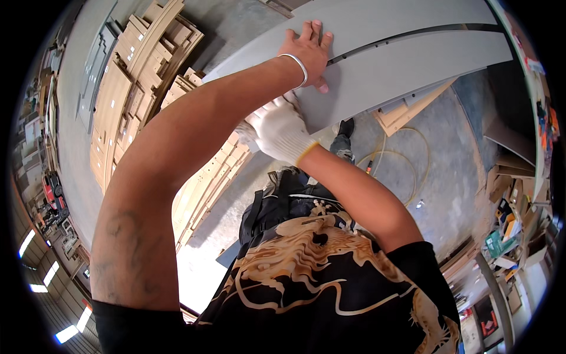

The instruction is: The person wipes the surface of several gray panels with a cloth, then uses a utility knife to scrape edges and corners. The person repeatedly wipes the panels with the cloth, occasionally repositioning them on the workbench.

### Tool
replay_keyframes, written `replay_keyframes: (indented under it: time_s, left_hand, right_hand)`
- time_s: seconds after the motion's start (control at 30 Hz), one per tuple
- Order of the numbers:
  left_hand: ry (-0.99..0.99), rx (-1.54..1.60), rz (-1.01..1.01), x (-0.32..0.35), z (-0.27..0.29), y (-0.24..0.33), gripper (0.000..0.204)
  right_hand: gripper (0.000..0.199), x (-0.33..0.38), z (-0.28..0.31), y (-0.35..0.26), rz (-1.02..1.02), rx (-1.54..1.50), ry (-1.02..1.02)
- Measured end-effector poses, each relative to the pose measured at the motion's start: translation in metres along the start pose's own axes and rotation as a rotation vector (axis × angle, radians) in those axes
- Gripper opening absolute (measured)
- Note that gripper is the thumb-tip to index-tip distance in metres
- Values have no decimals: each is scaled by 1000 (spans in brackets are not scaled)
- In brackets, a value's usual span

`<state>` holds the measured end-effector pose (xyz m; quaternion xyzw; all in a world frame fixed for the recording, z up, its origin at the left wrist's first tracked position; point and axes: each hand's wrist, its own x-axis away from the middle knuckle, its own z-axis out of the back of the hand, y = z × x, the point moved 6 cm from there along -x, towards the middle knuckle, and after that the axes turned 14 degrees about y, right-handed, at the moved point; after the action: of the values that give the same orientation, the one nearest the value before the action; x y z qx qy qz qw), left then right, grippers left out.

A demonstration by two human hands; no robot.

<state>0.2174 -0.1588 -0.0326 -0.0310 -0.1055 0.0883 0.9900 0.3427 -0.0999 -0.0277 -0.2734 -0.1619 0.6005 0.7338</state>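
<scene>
My left hand (308,52), bare with a silver bangle, lies flat with fingers spread on the grey panels. Its fingers rest on the far panel (413,17); its thumb reaches over the near panel (424,65). A dark gap runs between the two boards, with small dark holes along the near one's edge. My left forearm crosses over my right hand (280,133), which wears a white knitted glove with a yellow cuff. That hand is closed at the near panel's left edge, seemingly gripping it; its fingertips are partly hidden under the left arm.
Stacks of pale wooden boards (127,88) stand on the floor at left. Beneath the panels a light wooden piece (407,112) sticks out. A yellowish hose (427,159) loops on the concrete floor near my foot (346,127). Boxes and clutter (507,236) line the right side.
</scene>
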Motion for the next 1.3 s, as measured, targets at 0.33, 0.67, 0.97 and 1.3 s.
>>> replay_keyframes:
  time_s: [0.33,0.67,0.97,1.3]
  left_hand:
    - [23,-43,11,1,1,-2,127]
    - [43,-61,-44,-2,2,-1,122]
    - [31,26,-72,2,21,1,119]
    - [101,36,177,2,-9,13,88]
  right_hand:
    - [51,35,7,-1,202,91,235]
    - [41,51,7,-5,184,9,204]
    - [44,67,5,6,159,-17,194]
    - [54,94,38,11,179,-48,64]
